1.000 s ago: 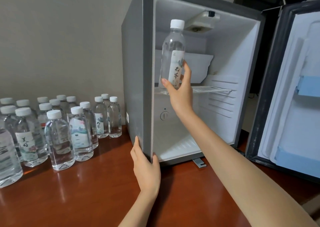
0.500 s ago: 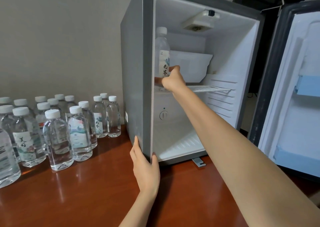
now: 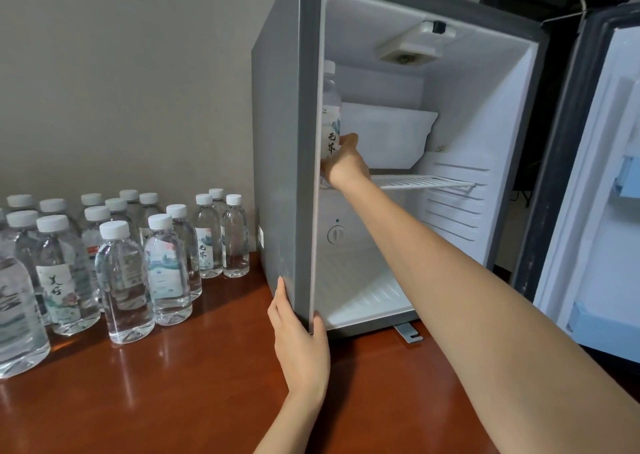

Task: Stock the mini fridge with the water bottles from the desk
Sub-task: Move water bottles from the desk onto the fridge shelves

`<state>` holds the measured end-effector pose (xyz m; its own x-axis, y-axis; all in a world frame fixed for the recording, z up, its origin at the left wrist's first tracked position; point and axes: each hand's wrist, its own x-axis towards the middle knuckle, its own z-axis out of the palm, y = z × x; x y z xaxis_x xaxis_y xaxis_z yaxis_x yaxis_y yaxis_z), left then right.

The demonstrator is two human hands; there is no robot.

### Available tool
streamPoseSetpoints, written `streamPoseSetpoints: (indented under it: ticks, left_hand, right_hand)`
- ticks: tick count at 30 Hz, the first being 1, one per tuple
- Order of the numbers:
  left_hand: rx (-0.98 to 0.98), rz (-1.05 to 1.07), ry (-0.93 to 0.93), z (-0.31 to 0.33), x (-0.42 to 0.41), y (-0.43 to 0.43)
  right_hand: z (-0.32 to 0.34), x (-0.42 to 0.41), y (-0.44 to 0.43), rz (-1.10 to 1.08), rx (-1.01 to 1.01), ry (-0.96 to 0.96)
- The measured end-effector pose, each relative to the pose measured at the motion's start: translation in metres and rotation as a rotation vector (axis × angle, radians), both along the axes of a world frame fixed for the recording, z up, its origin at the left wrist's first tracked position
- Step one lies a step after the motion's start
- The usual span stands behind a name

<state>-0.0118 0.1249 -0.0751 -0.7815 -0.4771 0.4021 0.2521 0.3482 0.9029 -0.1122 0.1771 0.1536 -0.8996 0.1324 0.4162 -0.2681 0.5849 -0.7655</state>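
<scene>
The grey mini fridge (image 3: 284, 148) stands open on the brown desk (image 3: 173, 401). My right hand (image 3: 346, 164) reaches deep inside and grips a clear water bottle (image 3: 330, 107) with a white cap, upright at the far left of the wire shelf (image 3: 422, 181). The fridge's front frame hides part of the bottle. My left hand (image 3: 299, 342) holds the fridge's lower front left corner, fingers on the side wall and thumb at the front. Several more capped water bottles (image 3: 124, 280) stand on the desk to the left.
The fridge door (image 3: 595, 194) hangs open at the right, with pale blue door shelves. Below the wire shelf the white fridge floor (image 3: 363, 294) holds nothing. A beige wall runs behind the bottles. A dark object sits on top behind the fridge.
My right hand has carried the bottle from the fridge's opening back and left onto the wire shelf, lower than before. My left hand has stayed on the fridge corner.
</scene>
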Motion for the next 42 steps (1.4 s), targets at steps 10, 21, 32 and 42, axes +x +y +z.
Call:
streamPoseSetpoints:
  ticks: [10, 21, 32, 42]
  left_hand:
    - [0.043, -0.046, -0.008, 0.0, 0.006, -0.004]
    - [-0.057, -0.09, -0.13, -0.01, 0.048, -0.038]
    - [0.037, 0.319, -0.132, -0.007, 0.108, -0.212]
    - [0.075, 0.434, -0.097, -0.011, 0.116, -0.303]
  right_hand:
    - [-0.038, 0.015, 0.0, -0.218, 0.476, 0.173]
    - [-0.133, 0.092, -0.017, 0.1, -0.199, 0.481]
    - [-0.219, 0.137, -0.153, 0.329, -0.254, 0.347]
    - [-0.236, 0.137, -0.254, 0.554, -0.34, -0.13]
